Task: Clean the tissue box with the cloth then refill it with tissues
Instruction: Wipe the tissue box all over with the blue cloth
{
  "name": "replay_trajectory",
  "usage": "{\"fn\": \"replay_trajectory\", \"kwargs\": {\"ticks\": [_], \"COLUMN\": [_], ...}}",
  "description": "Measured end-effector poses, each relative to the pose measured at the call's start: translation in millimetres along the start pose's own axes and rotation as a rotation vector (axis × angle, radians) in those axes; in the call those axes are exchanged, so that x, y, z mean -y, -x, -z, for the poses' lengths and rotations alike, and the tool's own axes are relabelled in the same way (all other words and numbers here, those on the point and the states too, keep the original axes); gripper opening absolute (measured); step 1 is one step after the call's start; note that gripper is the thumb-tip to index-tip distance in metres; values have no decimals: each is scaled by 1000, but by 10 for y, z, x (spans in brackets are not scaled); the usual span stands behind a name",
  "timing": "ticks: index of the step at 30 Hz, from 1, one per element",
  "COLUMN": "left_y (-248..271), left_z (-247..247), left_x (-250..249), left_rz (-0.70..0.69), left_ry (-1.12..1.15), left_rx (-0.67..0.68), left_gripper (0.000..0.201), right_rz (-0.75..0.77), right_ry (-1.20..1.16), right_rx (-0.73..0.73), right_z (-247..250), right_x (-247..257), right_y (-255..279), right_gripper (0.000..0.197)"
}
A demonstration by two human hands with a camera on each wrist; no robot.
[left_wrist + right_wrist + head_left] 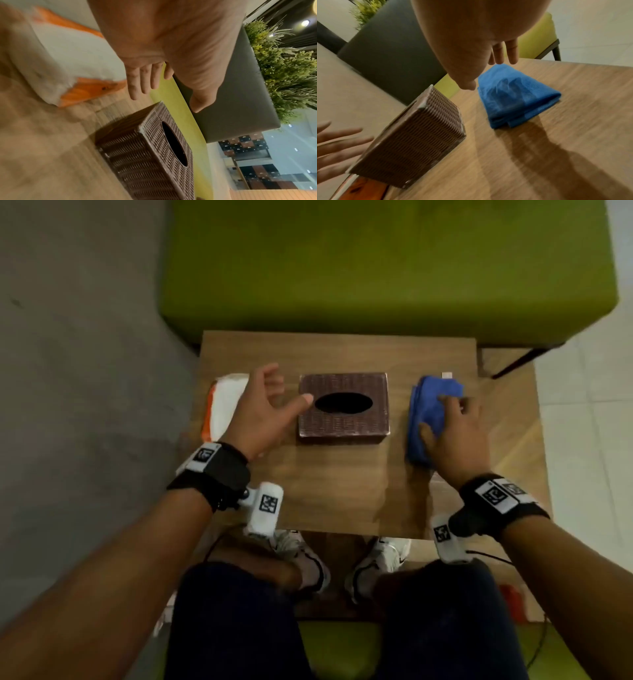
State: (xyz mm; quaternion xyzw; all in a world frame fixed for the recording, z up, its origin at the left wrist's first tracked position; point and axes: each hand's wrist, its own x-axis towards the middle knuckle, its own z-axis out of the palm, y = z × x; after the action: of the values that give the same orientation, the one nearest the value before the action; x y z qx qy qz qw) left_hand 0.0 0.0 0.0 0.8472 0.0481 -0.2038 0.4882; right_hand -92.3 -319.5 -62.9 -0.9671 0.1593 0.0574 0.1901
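— Hands first: what are they doing?

— Left hand [259, 409] hovers with fingers spread and straight, grasping nothing; its thumb tip reaches the left edge of the tissue box [343, 407], though whether it touches I cannot tell. Right hand [452, 436] is over the near half of the blue cloth [432, 409], fingers extended downward. From the wrist view the fingertips [512, 54] hang just above the fabric — relaxed, not clenched round it.

— Where does the box sit?

— Middle of the wooden table [335, 487], upright, brown and woven-looking, its dark oval opening facing up.

— And the tissues?

— White pack with orange ends, the tissue pack [226, 409], lies at the table's left edge, just beside the left hand and partly under it from above. The cloth lies folded at the right, apart from the box.

— Anything else around?

— Green seat [387, 265] beyond the table's far edge, and the person's dark trousers and white shoes [376, 563] at the near side, below the tabletop.
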Motion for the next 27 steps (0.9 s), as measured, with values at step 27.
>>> {"fn": "replay_trajectory", "kwargs": {"ticks": [27], "left_y": [611], "left_z": [-738], "left_x": [780], "left_rz": [-151], "left_ry": [-29], "left_rx": [-33], "left_gripper": [83], "right_rz": [191], "right_ry": [-385], "right_rx": [-529], "right_z": [-54], "right_x": [150], "right_y": [1598], "right_gripper": [16]}}
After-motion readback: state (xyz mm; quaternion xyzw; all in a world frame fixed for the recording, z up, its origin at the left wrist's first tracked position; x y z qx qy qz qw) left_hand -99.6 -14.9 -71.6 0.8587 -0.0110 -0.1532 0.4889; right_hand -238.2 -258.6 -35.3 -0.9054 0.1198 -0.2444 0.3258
